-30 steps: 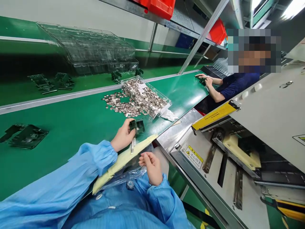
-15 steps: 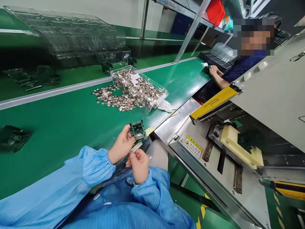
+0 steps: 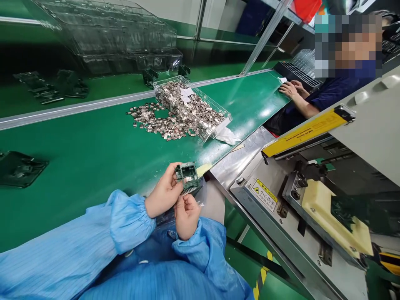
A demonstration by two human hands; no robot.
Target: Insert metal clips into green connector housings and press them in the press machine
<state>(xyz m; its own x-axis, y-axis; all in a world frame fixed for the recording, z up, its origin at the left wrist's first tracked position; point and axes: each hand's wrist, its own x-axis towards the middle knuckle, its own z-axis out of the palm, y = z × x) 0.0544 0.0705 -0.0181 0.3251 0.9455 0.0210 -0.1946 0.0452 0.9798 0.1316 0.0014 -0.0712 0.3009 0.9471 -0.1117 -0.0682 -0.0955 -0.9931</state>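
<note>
Over the near edge of the green work surface, my left hand point(image 3: 165, 191) grips a dark green plastic frame part point(image 3: 188, 171) with an opening in its middle. A small pale piece shows inside the opening, beside my left fingertips. My right hand point(image 3: 187, 214) is closed in a pinch just below the frame, close to a pale ribbed strip point(image 3: 190, 191) at its lower edge. Whatever sits between the right fingers is hidden. Farther off, a clear plastic box point(image 3: 204, 104) holds many small silvery metal pieces, and a loose pile point(image 3: 156, 121) of them lies beside it.
Clear trays point(image 3: 109, 39) are stacked beyond the metal rail. Another dark green part point(image 3: 23, 168) lies at left. To the right stands a machine with a warning label point(image 3: 265, 195) and a cream fixture point(image 3: 328, 206). A co-worker's hands point(image 3: 295, 89) rest at the far end.
The green frame has tilted in my left hand, and my right hand stays pinched below it. Inside the machine, the cream fixture has slid outward. The view has shifted slightly.
</note>
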